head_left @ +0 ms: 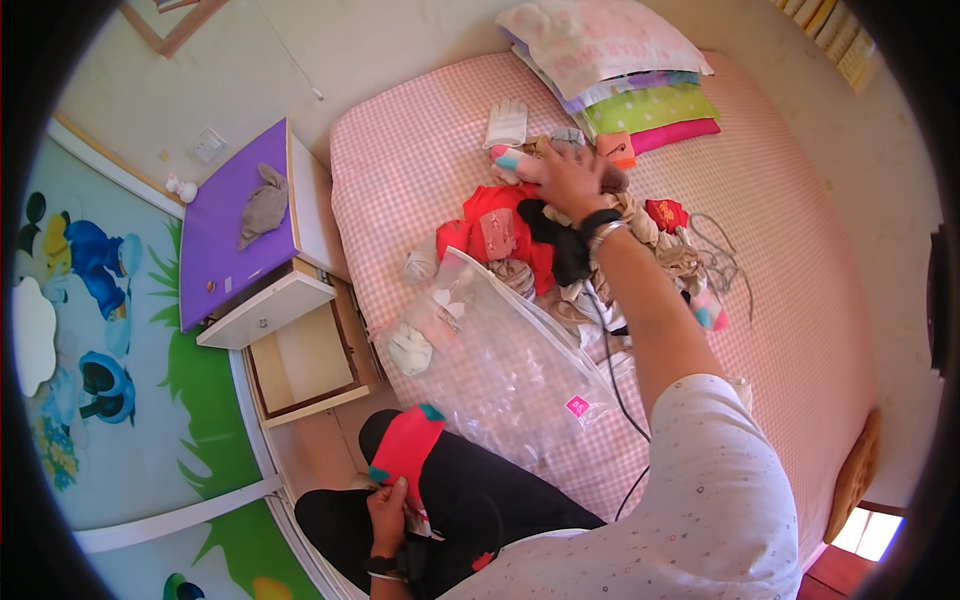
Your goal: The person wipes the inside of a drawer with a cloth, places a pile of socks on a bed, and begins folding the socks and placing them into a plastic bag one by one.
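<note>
My left hand (386,517) is closed on a red sock (408,447) with green toe and heel patches, which lies across my dark-trousered knee. My right hand (572,182) reaches over a heap of socks and clothes on the bed, its fingers spread and its palm down. Against its left side lies a striped sock (518,164) in pink, white and blue. Just nearer are red garments (490,228) and a black piece of cloth (566,248). Whatever lies under my right palm is hidden.
A clear zip bag (500,350) lies on the checked bed (375,140), with a white balled sock (409,349) by its left edge. Pillows (605,45) are stacked at the back. A grey cable (735,260) curls at right. To the left, a purple-topped cabinet (225,215) has an open drawer (300,355).
</note>
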Demonstrator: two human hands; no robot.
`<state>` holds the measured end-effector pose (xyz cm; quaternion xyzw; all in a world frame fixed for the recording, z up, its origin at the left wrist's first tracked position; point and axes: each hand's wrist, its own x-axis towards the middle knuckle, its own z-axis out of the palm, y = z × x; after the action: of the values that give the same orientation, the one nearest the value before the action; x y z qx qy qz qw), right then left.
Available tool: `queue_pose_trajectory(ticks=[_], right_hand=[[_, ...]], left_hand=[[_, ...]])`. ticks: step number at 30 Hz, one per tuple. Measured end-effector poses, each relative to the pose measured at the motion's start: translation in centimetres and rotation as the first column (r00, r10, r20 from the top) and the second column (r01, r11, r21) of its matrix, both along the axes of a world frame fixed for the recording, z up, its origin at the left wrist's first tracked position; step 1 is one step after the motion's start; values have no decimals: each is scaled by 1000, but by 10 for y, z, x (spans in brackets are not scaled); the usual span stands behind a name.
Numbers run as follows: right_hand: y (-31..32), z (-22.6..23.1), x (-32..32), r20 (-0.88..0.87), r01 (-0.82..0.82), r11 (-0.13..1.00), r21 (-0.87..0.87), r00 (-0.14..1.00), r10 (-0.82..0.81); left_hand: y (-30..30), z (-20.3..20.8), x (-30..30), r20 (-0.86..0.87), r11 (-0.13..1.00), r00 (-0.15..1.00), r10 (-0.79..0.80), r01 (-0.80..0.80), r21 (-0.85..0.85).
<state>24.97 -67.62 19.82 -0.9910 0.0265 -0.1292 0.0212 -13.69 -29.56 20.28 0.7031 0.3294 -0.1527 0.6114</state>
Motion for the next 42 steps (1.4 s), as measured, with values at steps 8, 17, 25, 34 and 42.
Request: queue_pose_trajectory(ticks=[8,17,25,34,42], right_hand=[[-119,-16,-48,-6,63,979,193,998,-63],[-190,18,-99,-90,143,122,982,928,-361],[-206,26,-142,-179,209,105,972,954,-241],[-226,26,-178,-197,167,-144,975,954,-224],[-257,36,-231,-161,132,-99,986,901,-402]], left_hand=[[8,-18,-1,-17,998,1000,-14,15,57],[7,-16,-4,14,1000,1000,9,-9,22],[8,-17,-5,64,1000,998,-11,11,0],[6,-20,-5,77,1000,997,-11,11,-2],[9,-21,-6,88,999,996,-28,30,-20]])
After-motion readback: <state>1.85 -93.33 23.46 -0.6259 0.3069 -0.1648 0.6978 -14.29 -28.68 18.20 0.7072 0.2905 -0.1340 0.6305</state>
